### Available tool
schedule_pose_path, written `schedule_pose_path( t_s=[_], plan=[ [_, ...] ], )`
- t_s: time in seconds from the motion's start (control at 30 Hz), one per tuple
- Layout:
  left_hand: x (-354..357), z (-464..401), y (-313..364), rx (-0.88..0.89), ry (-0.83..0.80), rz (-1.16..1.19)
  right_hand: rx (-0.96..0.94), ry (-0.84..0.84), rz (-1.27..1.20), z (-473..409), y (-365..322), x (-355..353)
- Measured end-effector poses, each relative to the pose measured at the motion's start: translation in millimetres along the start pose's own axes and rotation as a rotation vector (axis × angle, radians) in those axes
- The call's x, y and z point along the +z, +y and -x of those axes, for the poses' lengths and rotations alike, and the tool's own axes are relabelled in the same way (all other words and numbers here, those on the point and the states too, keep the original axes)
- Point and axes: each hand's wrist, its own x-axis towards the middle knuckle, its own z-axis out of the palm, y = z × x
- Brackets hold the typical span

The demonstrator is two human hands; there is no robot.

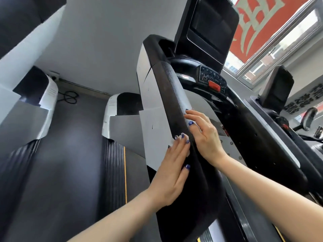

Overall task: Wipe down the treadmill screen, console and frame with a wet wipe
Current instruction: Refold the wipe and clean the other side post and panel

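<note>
While the wet wipe itself cannot be made out for certain, a small pale scrap shows at the left fingertips, at about 6 o'clock from the frame centre. Left hand lies flat along the outer edge of the black padded handrail, fingers straight and together, pressing the rail where it meets the grey side panel. No curl round anything. Right hand rests on the inner side of the same rail, just at 1 o'clock from the left hand, fingers straight and slightly spread, thumb against the rail's top; holds nothing I can see. Both hands nearly touch across the rail.

Rail runs from 6 o'clock up to 12 o'clock, tilted in view. At its upper end, 1 o'clock: treadmill screen, dark, unlit. Below the screen, at 2 o'clock from the hands: console with button rows and a red stop button.

Outward, 9 o'clock: treadmill belt, ribbed, yellow edge line, white motor cover at its head. Further, at 10 o'clock: a second white-cased machine, black cable coiled on the grey floor by the wall. At 2 o'clock: window with a red banner behind the glass.
</note>
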Motion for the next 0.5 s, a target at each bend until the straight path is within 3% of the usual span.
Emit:
schedule_pose_path(
  t_s=[0.17,0.3,0.5],
  plan=[
    [-7,-14,-8,0.038,-0.045,-0.055,-0.056,-0.034,-0.018,-8,2,-4],
    [-12,-51,-14,-0.043,0.057,-0.048,-0.063,0.033,-0.051,-27,4,-12],
    [0,-31,-7,-0.014,0.1,0.033,-0.054,0.044,-0.073,-44,14,-7]
  ],
)
